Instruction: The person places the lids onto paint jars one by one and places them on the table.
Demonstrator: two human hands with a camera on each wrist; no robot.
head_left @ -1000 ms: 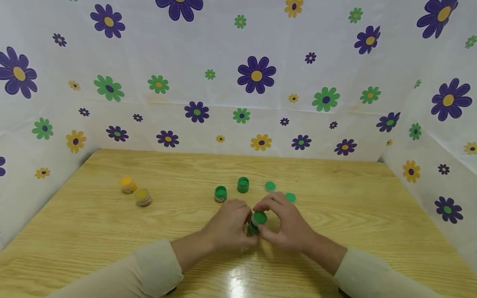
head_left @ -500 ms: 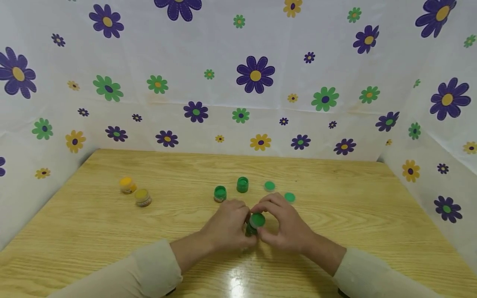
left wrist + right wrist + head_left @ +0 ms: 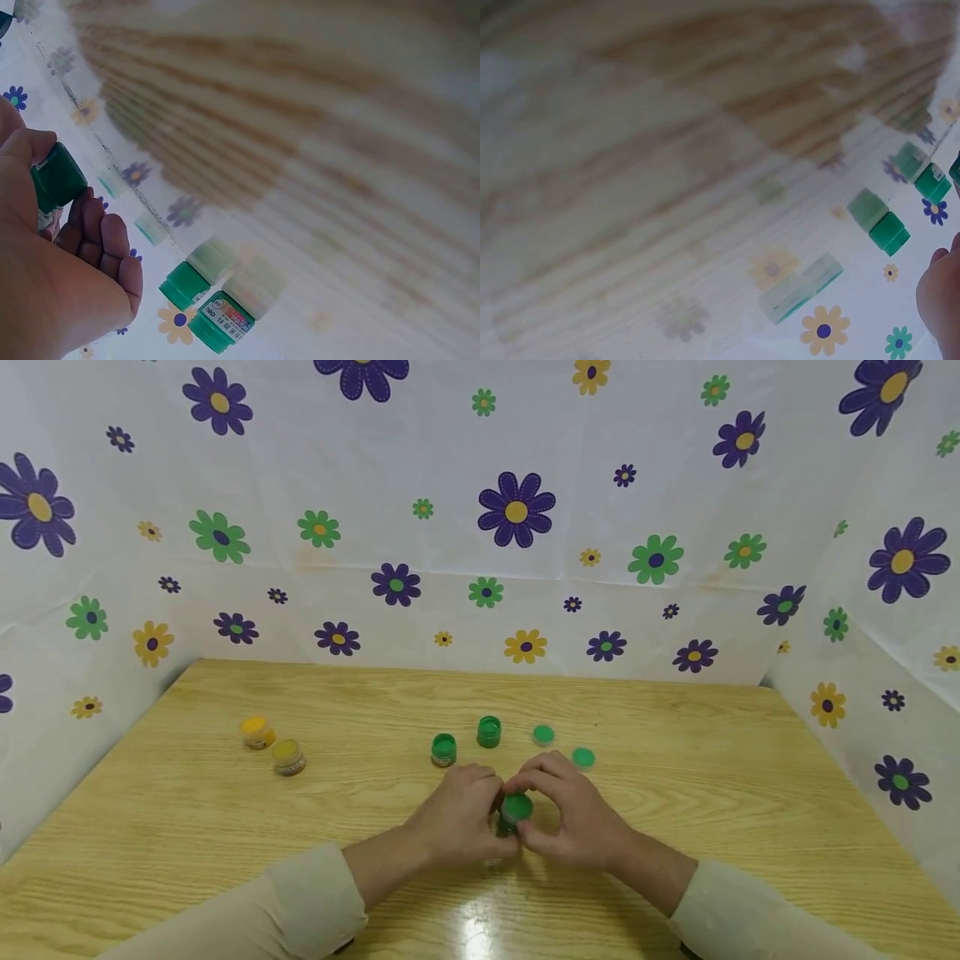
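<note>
A small green paint jar (image 3: 60,178) is gripped between the thumb and fingers of my left hand (image 3: 456,817), close over the table. On the jar's mouth in the head view lies a round green lid (image 3: 517,808), its rim pinched by the thumb and fingers of my right hand (image 3: 573,812). The lid covers most of the jar from above. Just beyond my hands stand two uncovered green paint jars, a nearer one (image 3: 444,750) and a farther one (image 3: 489,732). Only a little of the right hand shows at the right wrist view's edge.
Two loose green lids, one (image 3: 543,735) behind the other (image 3: 583,757), lie beyond my right hand. Left on the wooden table (image 3: 360,718) are a bright yellow jar (image 3: 257,732) and a darker yellow jar (image 3: 288,758). A flower-printed white cloth (image 3: 450,460) walls off the back and sides.
The lid in my right hand has shifted slightly left and toward me, from a tilt beside the jar's top to lying flatter over it. The left hand stays in place on the jar.
</note>
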